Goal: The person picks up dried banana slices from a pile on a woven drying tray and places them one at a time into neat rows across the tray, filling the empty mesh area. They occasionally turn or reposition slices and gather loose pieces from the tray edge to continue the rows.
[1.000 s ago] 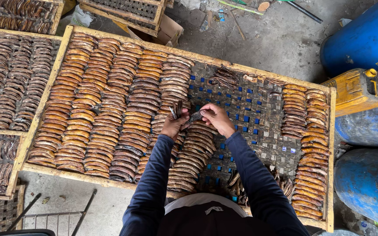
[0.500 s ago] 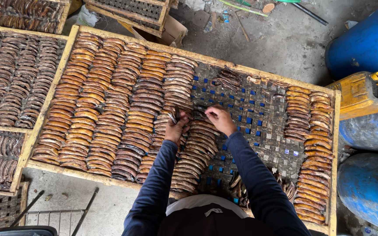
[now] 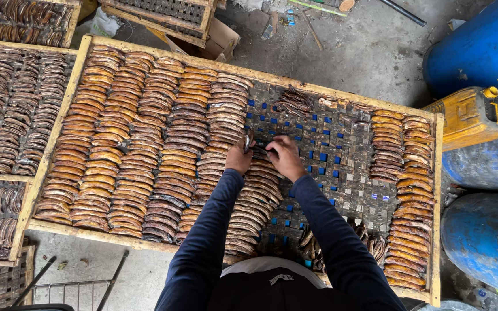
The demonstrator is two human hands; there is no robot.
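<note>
Brown dried strip [image 3: 259, 151] — between both hands

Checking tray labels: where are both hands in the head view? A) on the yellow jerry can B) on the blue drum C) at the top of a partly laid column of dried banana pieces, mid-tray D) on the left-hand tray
C: the left hand and right hand meet at the top of the partly laid column on the wooden-framed tray, beside bare mesh.

Sleeves: long, dark navy, worn down to both wrists [image 3: 203, 242]
Hands: left hand [image 3: 239, 158] and right hand [image 3: 285, 156] were left bare
Torso: dark top, with a white band seen at the neckline
</note>
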